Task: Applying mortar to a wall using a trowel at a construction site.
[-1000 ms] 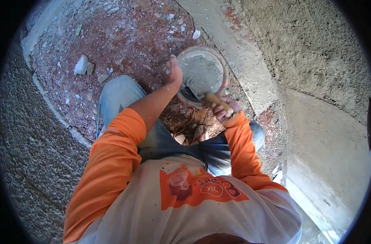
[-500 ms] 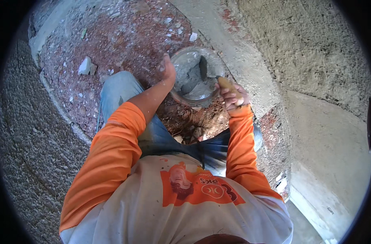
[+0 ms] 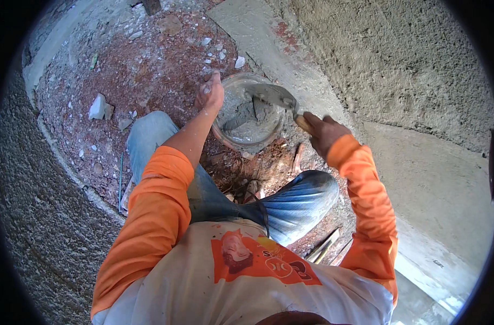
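One orange panel (image 3: 274, 268) is printed across the chest of the white shirt (image 3: 203, 292) in the head view. It carries a person's portrait, a short piece of lettering, a round emblem outlined in white and a bold white-edged shape near its right end, all of it upside down to the camera. Far to the right, the smooth grey concrete (image 3: 431, 173) bears a small dark mark (image 3: 438, 264), too small to read.

Beyond the knees, a round bucket (image 3: 233, 142) stands on the reddish rubble ground (image 3: 149, 81), just beside a grey concrete strip. Inside it lies wet grey mortar (image 3: 240, 116), heaped unevenly, with a dark hollow near the middle and a smeared inner wall.

The right hand (image 3: 328, 132) is closed around the wooden handle of a trowel (image 3: 276, 96). The trowel's blade reaches left over the bucket's right side, and its face is coated with mortar. The left hand (image 3: 210, 93) is at the bucket's left rim with its fingers curled; whether they grip the rim, I cannot tell.

Blue jeans (image 3: 301, 200) cover the bent legs, one knee to either side of the space below the bucket. A pale broken chunk (image 3: 97, 106) lies well to the left, and thin wooden strips (image 3: 325, 246) lie near the right elbow.
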{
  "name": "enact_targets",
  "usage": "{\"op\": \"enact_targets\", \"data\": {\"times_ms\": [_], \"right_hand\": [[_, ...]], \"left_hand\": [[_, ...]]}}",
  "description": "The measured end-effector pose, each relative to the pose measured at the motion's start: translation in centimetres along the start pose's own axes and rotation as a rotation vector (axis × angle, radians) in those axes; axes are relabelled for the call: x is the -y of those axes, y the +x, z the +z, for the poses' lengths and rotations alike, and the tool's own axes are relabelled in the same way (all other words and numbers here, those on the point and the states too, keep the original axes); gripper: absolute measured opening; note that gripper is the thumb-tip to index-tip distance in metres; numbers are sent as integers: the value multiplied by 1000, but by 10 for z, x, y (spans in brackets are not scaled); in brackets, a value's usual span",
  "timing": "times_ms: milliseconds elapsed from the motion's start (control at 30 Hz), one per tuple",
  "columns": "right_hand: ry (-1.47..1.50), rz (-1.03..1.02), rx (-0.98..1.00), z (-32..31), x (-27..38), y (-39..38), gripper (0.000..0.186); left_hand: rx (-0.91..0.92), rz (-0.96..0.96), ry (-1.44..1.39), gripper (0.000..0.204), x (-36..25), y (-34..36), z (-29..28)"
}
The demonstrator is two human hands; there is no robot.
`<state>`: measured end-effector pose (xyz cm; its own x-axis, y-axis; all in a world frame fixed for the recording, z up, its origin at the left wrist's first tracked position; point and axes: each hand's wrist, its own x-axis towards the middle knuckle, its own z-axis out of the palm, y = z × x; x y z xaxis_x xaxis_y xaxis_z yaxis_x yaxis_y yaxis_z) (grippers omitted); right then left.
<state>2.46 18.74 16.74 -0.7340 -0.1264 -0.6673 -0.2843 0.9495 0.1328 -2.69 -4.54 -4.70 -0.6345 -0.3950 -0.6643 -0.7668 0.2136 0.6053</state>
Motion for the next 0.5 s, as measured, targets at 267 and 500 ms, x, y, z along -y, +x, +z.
{"op": "enact_targets", "data": {"times_ms": [267,500], "right_hand": [[140,171,34,111,67,60,35],[295,29,-7,77,55,9,58]], "left_hand": [[0,80,99,68,8,4,2],[52,35,-153,78,14,15,8]]}}
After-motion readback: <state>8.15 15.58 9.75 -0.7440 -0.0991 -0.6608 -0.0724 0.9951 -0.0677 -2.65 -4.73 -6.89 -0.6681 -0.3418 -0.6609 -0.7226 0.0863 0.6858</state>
